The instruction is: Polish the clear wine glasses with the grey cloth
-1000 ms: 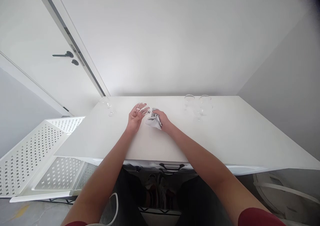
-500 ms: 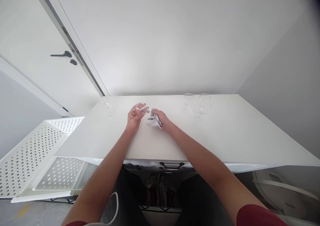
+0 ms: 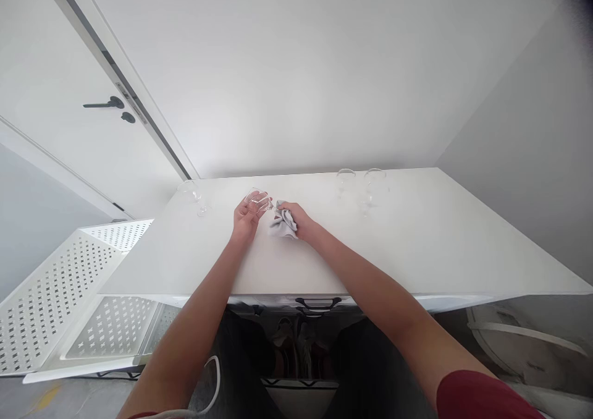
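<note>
My left hand (image 3: 245,216) cradles a clear stemmed glass (image 3: 257,201) tipped on its side above the white table (image 3: 417,246). Its fingers curl round the bowl. My right hand (image 3: 296,219) is closed on a crumpled grey cloth (image 3: 281,224), held right against the glass's foot end. Both hands meet near the middle of the table's far half.
One clear glass (image 3: 191,193) stands at the far left of the table, two more glasses (image 3: 345,181) (image 3: 374,184) at the far right. A white perforated shelf unit (image 3: 69,295) sits left of the table. A door with a dark handle (image 3: 104,104) is behind it.
Both hands stay together on the glass and cloth, with only slight turning of the glass. The view has shifted a little, so everything sits slightly higher and leftward in the picture.
</note>
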Action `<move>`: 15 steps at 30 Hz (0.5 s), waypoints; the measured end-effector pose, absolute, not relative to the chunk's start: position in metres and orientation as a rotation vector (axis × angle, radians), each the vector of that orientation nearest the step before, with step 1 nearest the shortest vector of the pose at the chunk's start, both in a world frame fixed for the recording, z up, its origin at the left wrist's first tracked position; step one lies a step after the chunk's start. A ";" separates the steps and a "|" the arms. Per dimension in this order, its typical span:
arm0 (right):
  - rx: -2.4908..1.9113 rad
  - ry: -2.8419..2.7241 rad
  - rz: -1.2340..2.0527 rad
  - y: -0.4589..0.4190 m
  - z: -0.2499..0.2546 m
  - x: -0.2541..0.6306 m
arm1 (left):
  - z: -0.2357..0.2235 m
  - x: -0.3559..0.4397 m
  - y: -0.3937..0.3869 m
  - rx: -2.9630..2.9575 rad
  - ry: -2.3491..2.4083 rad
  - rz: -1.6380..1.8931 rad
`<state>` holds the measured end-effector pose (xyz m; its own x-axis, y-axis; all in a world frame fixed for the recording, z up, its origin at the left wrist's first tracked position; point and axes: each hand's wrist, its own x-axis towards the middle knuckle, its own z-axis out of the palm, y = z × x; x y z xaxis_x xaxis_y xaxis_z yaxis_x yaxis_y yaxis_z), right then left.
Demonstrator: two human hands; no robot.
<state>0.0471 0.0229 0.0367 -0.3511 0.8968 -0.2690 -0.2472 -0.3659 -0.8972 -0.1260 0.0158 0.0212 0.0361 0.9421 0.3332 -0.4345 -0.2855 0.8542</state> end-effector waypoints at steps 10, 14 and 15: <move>-1.126 -1.383 1.101 0.023 0.033 0.048 | 0.018 -0.127 0.018 1.123 0.658 1.602; -1.167 -1.246 1.024 0.024 0.034 0.054 | 0.021 -0.129 0.017 1.134 0.671 1.651; -1.147 -1.264 0.979 0.024 0.035 0.056 | 0.022 -0.130 0.016 1.128 0.684 1.670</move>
<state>0.0557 0.0243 0.0347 0.0843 0.9781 0.1904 0.0605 0.1857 -0.9807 -0.1298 0.0162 0.0221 -0.0994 0.9265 0.3630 -0.4058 -0.3709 0.8353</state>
